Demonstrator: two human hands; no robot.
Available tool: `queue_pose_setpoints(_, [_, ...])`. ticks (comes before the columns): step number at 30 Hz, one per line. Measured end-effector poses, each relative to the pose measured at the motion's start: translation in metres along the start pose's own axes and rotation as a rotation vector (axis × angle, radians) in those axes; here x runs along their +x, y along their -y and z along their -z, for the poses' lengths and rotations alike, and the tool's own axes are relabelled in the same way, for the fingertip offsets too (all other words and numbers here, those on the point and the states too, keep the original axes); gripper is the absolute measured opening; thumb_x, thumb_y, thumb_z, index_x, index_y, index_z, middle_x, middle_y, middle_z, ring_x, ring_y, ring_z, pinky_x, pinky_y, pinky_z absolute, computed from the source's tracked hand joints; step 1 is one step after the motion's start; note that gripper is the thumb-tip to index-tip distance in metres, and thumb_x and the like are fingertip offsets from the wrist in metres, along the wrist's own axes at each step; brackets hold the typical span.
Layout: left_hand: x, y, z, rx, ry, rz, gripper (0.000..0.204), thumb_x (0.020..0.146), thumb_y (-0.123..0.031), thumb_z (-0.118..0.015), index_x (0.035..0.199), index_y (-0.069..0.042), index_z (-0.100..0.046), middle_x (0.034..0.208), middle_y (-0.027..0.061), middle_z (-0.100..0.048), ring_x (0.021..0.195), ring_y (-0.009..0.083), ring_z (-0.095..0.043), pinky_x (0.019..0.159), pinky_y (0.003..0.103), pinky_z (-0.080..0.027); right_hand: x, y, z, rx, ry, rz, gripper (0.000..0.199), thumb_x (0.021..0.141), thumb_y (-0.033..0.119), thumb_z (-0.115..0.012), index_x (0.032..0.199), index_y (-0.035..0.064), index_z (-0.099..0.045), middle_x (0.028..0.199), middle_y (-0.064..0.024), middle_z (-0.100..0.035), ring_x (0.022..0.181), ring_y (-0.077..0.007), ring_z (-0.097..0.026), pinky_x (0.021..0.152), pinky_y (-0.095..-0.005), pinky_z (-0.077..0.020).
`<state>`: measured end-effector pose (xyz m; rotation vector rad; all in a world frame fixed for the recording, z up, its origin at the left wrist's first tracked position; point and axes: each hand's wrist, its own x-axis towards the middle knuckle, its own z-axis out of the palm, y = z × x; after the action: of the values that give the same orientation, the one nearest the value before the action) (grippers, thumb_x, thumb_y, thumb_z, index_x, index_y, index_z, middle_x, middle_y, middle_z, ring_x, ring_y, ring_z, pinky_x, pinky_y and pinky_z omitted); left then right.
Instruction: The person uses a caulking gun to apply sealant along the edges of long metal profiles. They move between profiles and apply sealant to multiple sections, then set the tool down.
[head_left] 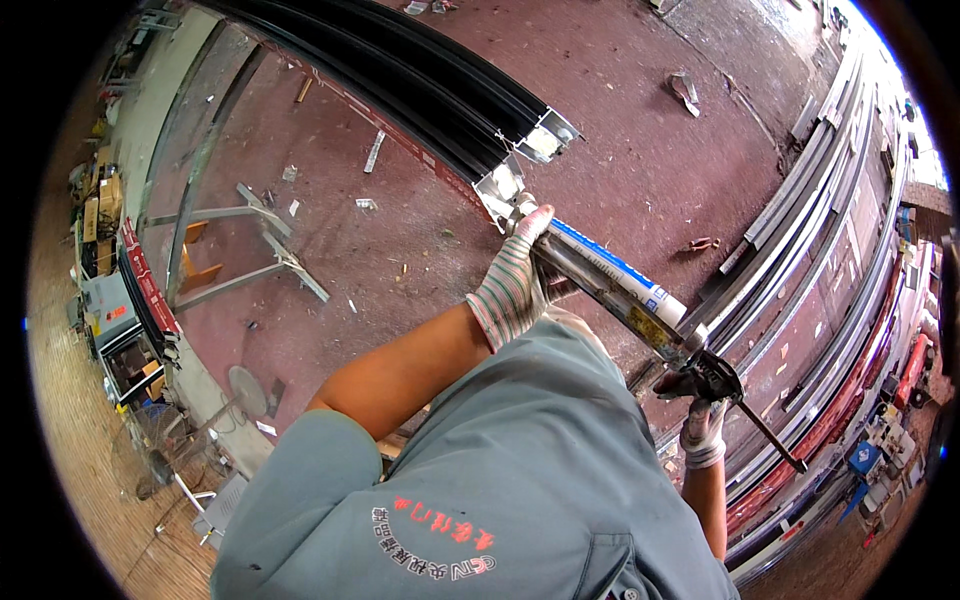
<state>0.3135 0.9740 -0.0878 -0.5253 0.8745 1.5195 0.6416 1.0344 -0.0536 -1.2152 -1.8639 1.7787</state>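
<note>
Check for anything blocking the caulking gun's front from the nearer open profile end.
Nothing visible does: the front of the caulking gun lies right by the open profile end; contact is unclear. The left hand holds it just behind.

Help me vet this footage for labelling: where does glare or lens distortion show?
Head view: glare washes the upper right rim out to white; the long grey metal profiles at the right bend along the fisheye edge; the corners are black; the white-and-blue cylindrical plastic tube near the middle looks fairly sharp.
</note>
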Motion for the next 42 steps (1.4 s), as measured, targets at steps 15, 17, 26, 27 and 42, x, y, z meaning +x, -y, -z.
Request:
queue_pose_setpoints(15, [0.009, -0.01, -0.005, -0.005, 0.003, -0.024, 0.026, 0.092, -0.042, -0.064, 0.107, -0.023, -0.055, 0.102, -0.0016, -0.065, 0.09, 0.0186, -0.067, 0.076, 0.045, -0.061, 0.012, 0.009, -0.006, 0.014, -0.011, -0.018, 0.089, 0.079, 0.081, -0.05, 0.113, -0.0006, -0.059, 0.09, -0.0116, -0.068, 0.081, -0.0224, -0.066, 0.076, -0.0367, -0.0522])
queue_pose_setpoints(17, [0.012, -0.01, -0.007, 0.005, 0.0, -0.026, 0.025, 0.091, -0.042, -0.065, 0.106, -0.025, -0.054, 0.101, -0.0023, -0.064, 0.09, 0.0183, -0.067, 0.075, 0.045, -0.06, 0.014, 0.006, -0.007, 0.027, -0.057, -0.021, 0.088, 0.08, 0.081, -0.05, 0.112, -0.0008, -0.059, 0.09, -0.0114, -0.067, 0.081, -0.0223, -0.066, 0.076, -0.0367, -0.0522])
queue_pose_setpoints(26, [0.019, -0.01, -0.012, 0.012, -0.008, -0.04, 0.023, 0.09, -0.041, -0.067, 0.103, -0.027, -0.053, 0.097, -0.004, -0.061, 0.089, 0.0174, -0.065, 0.077, 0.046, -0.059, 0.021, 0.002, -0.004, 0.083, -0.08, -0.003, 0.083, 0.081, 0.079, -0.05, 0.103, -0.001, -0.062, 0.089, -0.0108, -0.067, 0.078, -0.0221, -0.066, 0.073, -0.0368, -0.0526])
queue_pose_setpoints(27, [0.017, -0.01, -0.014, 0.013, -0.012, -0.046, 0.023, 0.09, -0.041, -0.067, 0.102, -0.027, -0.053, 0.097, -0.0039, -0.061, 0.089, 0.0175, -0.065, 0.077, 0.046, -0.059, 0.023, 0.006, -0.007, 0.101, -0.07, -0.019, 0.084, 0.081, 0.079, -0.05, 0.103, -0.0011, -0.062, 0.088, -0.0108, -0.067, 0.078, -0.0221, -0.066, 0.073, -0.0366, -0.0528])
queue_pose_setpoints(42, [0.032, -0.009, -0.021, 0.062, -0.014, -0.042, 0.037, 0.086, -0.049, -0.069, 0.1, -0.02, -0.051, 0.087, 0.001, -0.057, 0.08, 0.0192, -0.063, 0.072, 0.044, -0.057, 0.032, 0.013, -0.007, 0.054, -0.091, -0.02, 0.086, 0.08, 0.082, -0.047, 0.101, 0.0, -0.062, 0.085, -0.0105, -0.067, 0.075, -0.0198, -0.066, 0.068, -0.0317, -0.053])
